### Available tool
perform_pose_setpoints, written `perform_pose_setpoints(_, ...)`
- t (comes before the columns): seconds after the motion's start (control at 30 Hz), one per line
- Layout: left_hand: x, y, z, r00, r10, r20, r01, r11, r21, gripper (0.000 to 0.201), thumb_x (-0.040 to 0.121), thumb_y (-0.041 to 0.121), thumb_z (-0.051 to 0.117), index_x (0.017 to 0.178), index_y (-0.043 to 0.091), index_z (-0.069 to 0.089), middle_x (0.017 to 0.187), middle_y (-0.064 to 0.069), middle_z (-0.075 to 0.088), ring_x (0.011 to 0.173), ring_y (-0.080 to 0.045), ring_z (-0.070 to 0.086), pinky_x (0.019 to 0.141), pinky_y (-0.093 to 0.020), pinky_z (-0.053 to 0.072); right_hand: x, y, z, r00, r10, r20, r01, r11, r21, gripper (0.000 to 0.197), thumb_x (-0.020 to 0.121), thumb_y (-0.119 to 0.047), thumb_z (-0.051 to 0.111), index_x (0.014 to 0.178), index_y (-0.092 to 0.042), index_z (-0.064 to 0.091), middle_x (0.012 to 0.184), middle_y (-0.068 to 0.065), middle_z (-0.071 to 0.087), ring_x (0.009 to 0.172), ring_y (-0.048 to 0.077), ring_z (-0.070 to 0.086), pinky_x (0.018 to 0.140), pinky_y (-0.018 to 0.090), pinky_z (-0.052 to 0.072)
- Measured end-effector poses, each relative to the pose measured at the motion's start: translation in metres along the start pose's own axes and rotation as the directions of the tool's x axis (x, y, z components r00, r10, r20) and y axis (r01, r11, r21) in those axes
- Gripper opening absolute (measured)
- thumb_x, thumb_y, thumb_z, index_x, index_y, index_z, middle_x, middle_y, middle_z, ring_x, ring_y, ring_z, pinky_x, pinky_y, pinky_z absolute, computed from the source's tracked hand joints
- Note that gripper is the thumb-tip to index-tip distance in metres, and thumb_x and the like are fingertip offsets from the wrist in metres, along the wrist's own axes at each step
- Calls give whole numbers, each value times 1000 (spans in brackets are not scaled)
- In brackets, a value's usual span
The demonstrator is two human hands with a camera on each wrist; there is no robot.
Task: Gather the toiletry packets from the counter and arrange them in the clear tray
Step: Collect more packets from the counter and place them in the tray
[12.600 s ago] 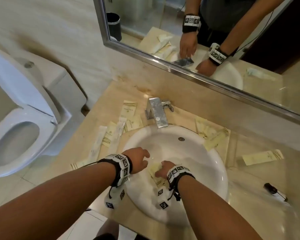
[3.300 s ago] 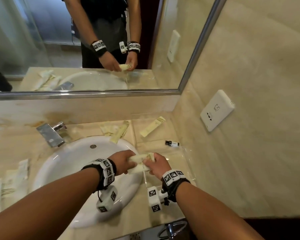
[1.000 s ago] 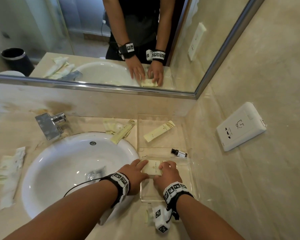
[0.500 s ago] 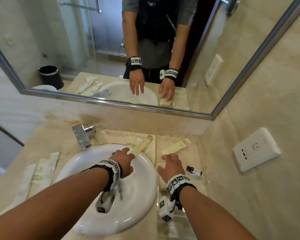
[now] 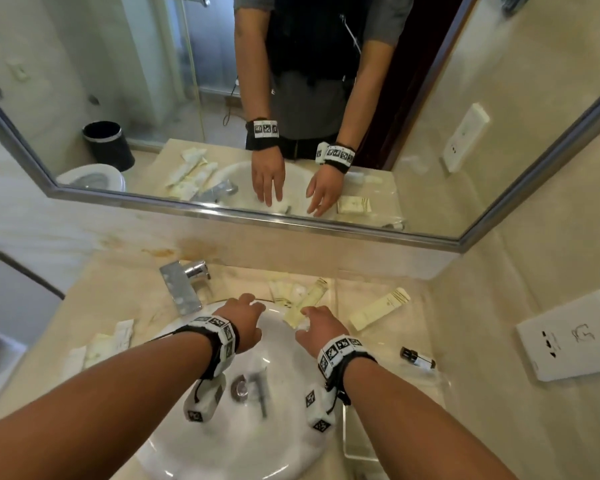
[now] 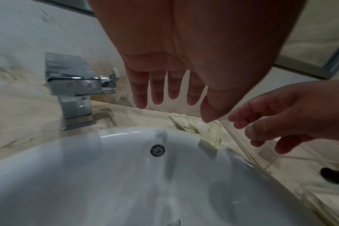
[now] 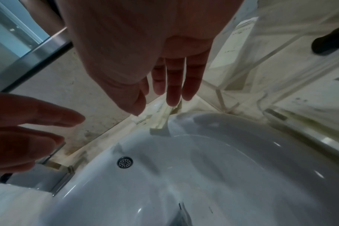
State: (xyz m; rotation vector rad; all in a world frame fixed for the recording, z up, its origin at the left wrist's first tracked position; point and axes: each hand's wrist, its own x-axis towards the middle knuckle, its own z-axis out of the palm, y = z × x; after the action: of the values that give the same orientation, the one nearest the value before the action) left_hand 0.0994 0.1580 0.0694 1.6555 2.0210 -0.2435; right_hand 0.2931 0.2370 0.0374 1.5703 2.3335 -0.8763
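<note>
Right now I have both hands out over the white basin (image 5: pixel 222 427), palms down, reaching toward its far rim. My left hand (image 5: pixel 245 320) hovers with its fingers straight and spread, holding nothing; the left wrist view shows the fingers (image 6: pixel 157 91) hanging apart in front of the chrome faucet (image 6: pixel 75 85). My right hand (image 5: pixel 321 329) is also empty, fingers loosely extended, its tips just short of a small pile of cream toiletry packets (image 5: pixel 302 299) that lies on the counter at the basin's back right edge, one long packet (image 5: pixel 297 315) overhanging the rim. In the right wrist view my middle fingertip (image 7: pixel 172 97) sits right above that pile; I cannot tell whether it touches.

The clear tray (image 5: pixel 392 382) stands on the counter to the right of the basin, against the side wall. In its far compartment lies one long cream packet (image 5: pixel 378 313) at a slant, and nearer me a small dark-capped bottle (image 5: pixel 417 357). More packets (image 5: pixel 101 344) lie on the counter left of the basin, beyond the faucet. The mirror (image 5: pixel 222 98) above reflects a further square packet (image 5: pixel 354 205) in the tray, hidden behind my right arm in the direct view.
</note>
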Motion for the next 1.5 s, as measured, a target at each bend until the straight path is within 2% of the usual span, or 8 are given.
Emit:
perform_pose_setpoints(0.2,32,0,-16,1000,24,1,-24,1000,-20,58,91,32,50,147,21,38,157,-8,28,136,-31,36,111,-41,35,51,-23,-8,999,37,14,-36,996,-83,69,89,-46,56,153,-25,38,148,6,46,119,27,61,93,35,54)
perform_pose_setpoints(0.47,64,-3,-9,999,-14,31,16,997,-78,56,91,31,51,144,15,39,149,-10,36,130,-34,43,106,-42,41,105,-43,-6,995,98,24,-90,969,-228,53,91,-47,58,132,-14,51,130,9,50,106,28,64,73,34,47)
perform_pose_setpoints(0.57,72,-8,-5,999,-33,29,36,992,-117,56,90,31,51,143,16,39,148,-10,38,128,-34,44,104,-42,42,120,-43,-3,995,93,39,-79,960,-268,49,93,-40,60,131,-12,49,132,10,48,104,28,65,77,34,52)
perform_pose_setpoints(0.73,79,-16,-1,998,-63,31,68,980,-185,63,90,30,52,148,22,31,153,-7,34,132,-31,41,107,-41,41,143,-45,0,989,123,86,-96,958,-270,53,91,-17,58,142,-13,42,154,12,35,116,30,62,87,38,54)
perform_pose_setpoints(0.87,83,-17,0,998,-65,22,68,977,-204,68,91,29,52,153,24,23,154,-7,33,134,-31,40,109,-40,38,150,-49,4,988,112,102,-82,961,-265,59,90,-15,60,145,-13,41,158,12,28,116,29,63,85,39,54)
perform_pose_setpoints(1.07,88,-17,3,995,-87,43,94,970,-223,70,91,30,51,153,25,22,155,-6,31,135,-30,40,110,-39,37,157,-45,10,987,87,139,-60,980,-187,57,89,-18,64,141,-20,40,132,10,49,110,31,63,84,40,54)
perform_pose_setpoints(1.33,92,-21,4,993,-102,51,112,956,-270,70,90,29,52,153,25,22,155,-7,32,133,-29,44,109,-38,39,153,-40,10,991,14,134,11,984,-179,39,91,-15,59,129,-18,54,127,9,50,106,29,63,88,37,53)
perform_pose_setpoints(1.5,92,-23,-1,995,-89,-35,75,954,-290,74,91,32,54,154,24,15,152,-8,36,128,-28,48,102,-40,45,139,-40,10,993,-122,4,122,991,-46,25,88,-17,56,108,-31,53,110,-4,61,92,22,64,78,31,49)
